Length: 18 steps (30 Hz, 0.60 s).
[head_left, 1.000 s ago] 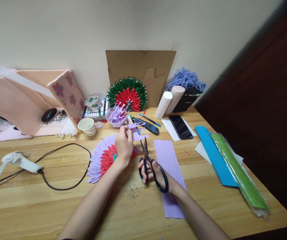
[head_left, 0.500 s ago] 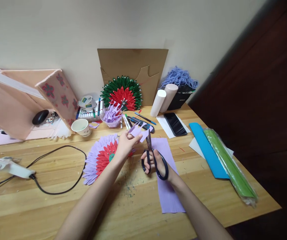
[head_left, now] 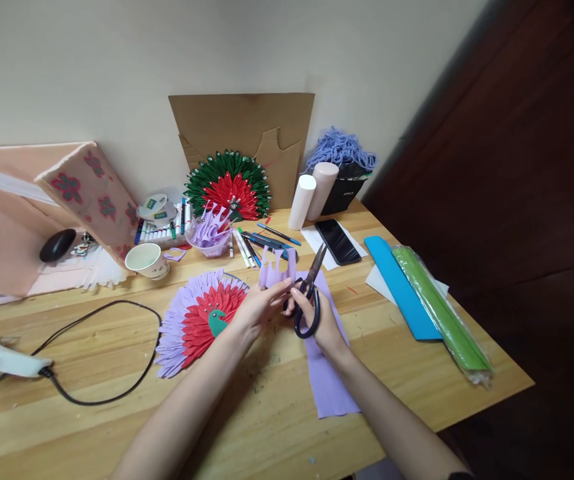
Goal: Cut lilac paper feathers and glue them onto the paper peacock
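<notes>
My left hand [head_left: 264, 303] pinches a piece of purple crepe paper [head_left: 277, 265] with notches cut along its edge. Close against it, my right hand [head_left: 317, 313] is closed on black-handled scissors [head_left: 311, 283], their blades pointing up and away from the paper. Fingertips of both hands meet near the paper's right end. Under my right hand lies a longer purple crepe paper sheet [head_left: 334, 383]. To the left of my left hand rests a fan-shaped paper peacock [head_left: 201, 313] with red and purple feathers and a green body, partly hidden by my forearm.
Behind are a bowl of purple scraps [head_left: 210, 233], loose markers [head_left: 267, 245], a paper cup [head_left: 149, 260] and a phone [head_left: 337, 241]. A green-and-red peacock [head_left: 229, 183] leans on cardboard [head_left: 241, 113]. Wrapped green paper [head_left: 441, 310] lies right; a glue gun [head_left: 9, 360] with its cord, left.
The scissors have come away from the paper and now point up to the right. My hands have drawn together, and the notched paper has turned upright. The view has shifted slightly right.
</notes>
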### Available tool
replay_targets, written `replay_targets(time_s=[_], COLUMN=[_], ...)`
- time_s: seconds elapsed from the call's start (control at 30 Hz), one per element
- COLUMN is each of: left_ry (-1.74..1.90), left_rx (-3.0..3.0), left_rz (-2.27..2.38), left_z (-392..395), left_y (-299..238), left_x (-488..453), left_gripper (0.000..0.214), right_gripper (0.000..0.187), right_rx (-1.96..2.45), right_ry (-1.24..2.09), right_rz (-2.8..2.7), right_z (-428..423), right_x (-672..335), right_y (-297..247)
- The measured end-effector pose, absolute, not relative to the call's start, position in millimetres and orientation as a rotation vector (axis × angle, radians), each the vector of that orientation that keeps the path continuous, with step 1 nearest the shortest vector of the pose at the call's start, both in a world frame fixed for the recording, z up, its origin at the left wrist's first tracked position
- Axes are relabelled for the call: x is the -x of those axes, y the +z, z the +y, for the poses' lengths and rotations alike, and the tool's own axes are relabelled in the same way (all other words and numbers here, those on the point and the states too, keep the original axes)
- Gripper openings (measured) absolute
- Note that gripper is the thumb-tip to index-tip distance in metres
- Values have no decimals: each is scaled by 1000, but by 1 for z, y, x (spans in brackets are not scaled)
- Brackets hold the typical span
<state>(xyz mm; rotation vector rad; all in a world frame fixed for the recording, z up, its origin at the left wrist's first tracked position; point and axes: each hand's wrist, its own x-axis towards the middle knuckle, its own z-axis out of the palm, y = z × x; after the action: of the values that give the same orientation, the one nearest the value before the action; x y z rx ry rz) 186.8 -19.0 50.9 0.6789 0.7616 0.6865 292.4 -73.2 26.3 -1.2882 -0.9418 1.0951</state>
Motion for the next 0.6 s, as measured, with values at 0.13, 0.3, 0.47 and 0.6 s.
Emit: replay_targets(time_s=[0.13,0.3,0.47,0.6], left_ry=[708,764,735,901], left_rx=[-720,-880,-1133,-1238], left_rz=[734,897,1005,1111], left_z=[-24,-17,-8,0], left_y=[48,47,51,53], left_x=[-191,-185,-178,-169], left_gripper=[25,32,29,27], right_gripper=[26,23,26,48], right_rx=[1279,1253,1252,1133], right_ry=[1056,1048,1148,1521], right_rz=[-903,-887,-933,-826], right_z=[-70,-69,-67,-68], right_x=[-301,-309,-311,-304], right_y=[22,21,28,28])
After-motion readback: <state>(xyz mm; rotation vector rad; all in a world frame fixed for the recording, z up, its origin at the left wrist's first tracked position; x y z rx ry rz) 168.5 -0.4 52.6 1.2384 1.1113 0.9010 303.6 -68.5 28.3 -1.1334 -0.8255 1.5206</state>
